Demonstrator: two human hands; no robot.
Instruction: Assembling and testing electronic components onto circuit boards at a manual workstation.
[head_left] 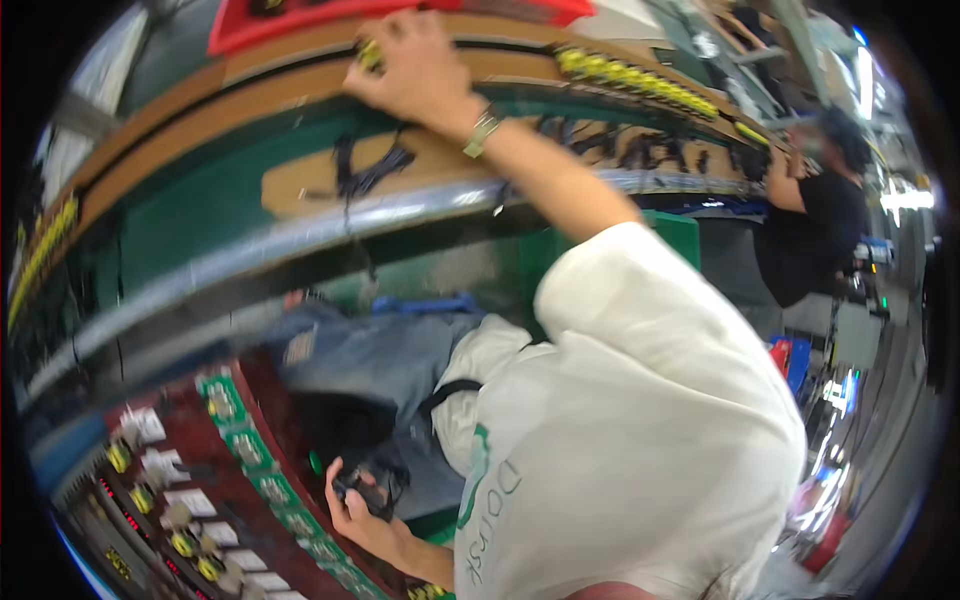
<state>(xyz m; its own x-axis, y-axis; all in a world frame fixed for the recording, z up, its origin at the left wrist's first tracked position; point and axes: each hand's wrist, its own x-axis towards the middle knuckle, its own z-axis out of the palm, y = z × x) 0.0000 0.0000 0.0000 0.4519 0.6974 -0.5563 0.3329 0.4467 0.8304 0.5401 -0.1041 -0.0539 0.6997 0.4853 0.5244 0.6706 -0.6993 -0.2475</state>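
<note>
At the top of the head view, my right hand point(415, 70) reaches over the brown conveyor rail, with a band on its wrist. Its fingers are closed on a small yellow-and-black part point(370, 55), mostly hidden by them. Lower down, near my lap, my left hand point(362, 515) curls round a black object point(380, 488) whose kind I cannot make out. Beside that hand lies a row of green circuit boards point(245, 450) on a dark red surface. Further along the rail stands a row of similar yellow parts point(640, 80).
A red bin point(290, 28) sits beyond the rail. Black cables point(370, 170) lie on a cardboard strip point(290, 190) over the green bench. At lower left is equipment with yellow parts point(185, 543) and red lights. A co-worker in black point(815, 225) stands at the right.
</note>
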